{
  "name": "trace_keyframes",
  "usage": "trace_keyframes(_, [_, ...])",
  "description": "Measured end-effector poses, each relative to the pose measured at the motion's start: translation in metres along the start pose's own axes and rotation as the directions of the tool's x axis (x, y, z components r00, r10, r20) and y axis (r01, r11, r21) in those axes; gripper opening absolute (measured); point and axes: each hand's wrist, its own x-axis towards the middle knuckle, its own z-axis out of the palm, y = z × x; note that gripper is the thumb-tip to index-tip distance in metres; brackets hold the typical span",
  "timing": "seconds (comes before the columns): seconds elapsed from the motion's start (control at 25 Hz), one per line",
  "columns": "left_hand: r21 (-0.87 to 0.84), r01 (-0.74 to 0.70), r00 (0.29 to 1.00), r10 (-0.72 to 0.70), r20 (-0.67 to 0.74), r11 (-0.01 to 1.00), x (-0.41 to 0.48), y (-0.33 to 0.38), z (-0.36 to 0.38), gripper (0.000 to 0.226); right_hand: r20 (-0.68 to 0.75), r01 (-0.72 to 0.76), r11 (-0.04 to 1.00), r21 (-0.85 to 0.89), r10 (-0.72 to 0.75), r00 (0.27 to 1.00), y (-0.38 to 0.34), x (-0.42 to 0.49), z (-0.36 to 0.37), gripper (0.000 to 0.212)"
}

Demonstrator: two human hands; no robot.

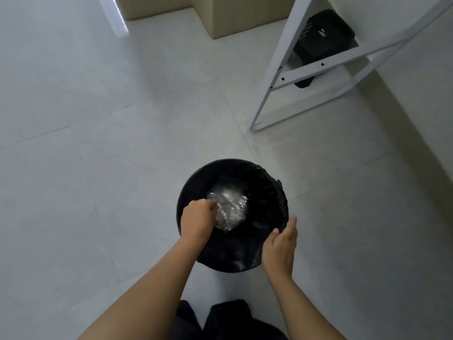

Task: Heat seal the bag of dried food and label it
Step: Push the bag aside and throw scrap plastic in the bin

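A round black waste bin [267, 192] lined with a black bag stands on the floor in front of me. Crumpled clear plastic [231, 208] lies inside it. My left hand [198, 217] hovers over the bin's left side with its fingers closed, pinching a small pale scrap at the edge of the plastic. My right hand [282, 244] is at the bin's right rim, fingers held together and slightly curved, holding nothing. No bag of dried food, sealer or label shows in view.
White metal table legs [277, 77] stand at the upper right with a black device [323, 35] on the floor behind them. Cardboard boxes [220, 15] sit along the far wall. Pale floor tiles [98, 119] spread to the left. My dark trousers [220, 320] show below.
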Motion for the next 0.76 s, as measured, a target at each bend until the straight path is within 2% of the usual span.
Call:
trace_keyframes(0.16, [-0.1,0.025,0.999,-0.028,-0.029,0.995,-0.04,0.033,-0.081,0.023,0.07,0.124,0.992,-0.019,-0.122,0.99,-0.063,-0.048,-0.056,0.053])
trace_keyframes(0.28, [-0.268,0.015,0.995,-0.04,-0.088,0.963,-0.09,0.078,-0.163,0.028,0.103,0.22,0.976,-0.007,-0.218,0.97,-0.127,-0.097,-0.111,0.051])
trace_keyframes(0.4, [-0.368,-0.055,0.99,0.003,-0.141,0.928,-0.156,0.134,-0.257,0.034,0.097,0.282,0.956,0.086,-0.29,0.952,-0.2,-0.163,-0.182,0.05])
trace_keyframes(0.48, [-0.45,-0.134,0.979,0.049,-0.196,0.883,-0.197,0.169,-0.312,0.027,0.065,0.336,0.933,0.132,-0.346,0.936,-0.236,-0.203,-0.233,0.049])
trace_keyframes(0.56, [-0.497,-0.212,0.962,0.09,-0.259,0.841,-0.231,0.204,-0.355,0.029,-0.021,0.408,0.902,0.142,-0.41,0.912,-0.258,-0.234,-0.285,0.049])
trace_keyframes(0.64, [-0.501,-0.308,0.942,0.186,-0.28,0.809,-0.26,0.24,-0.388,0.034,-0.155,0.434,0.889,0.147,-0.413,0.898,-0.267,-0.256,-0.341,0.048])
trace_keyframes(0.76, [-0.473,-0.445,0.894,0.408,-0.185,0.76,-0.281,0.303,-0.409,0.041,-0.401,0.379,0.914,0.146,-0.296,0.867,-0.259,-0.264,-0.414,0.048])
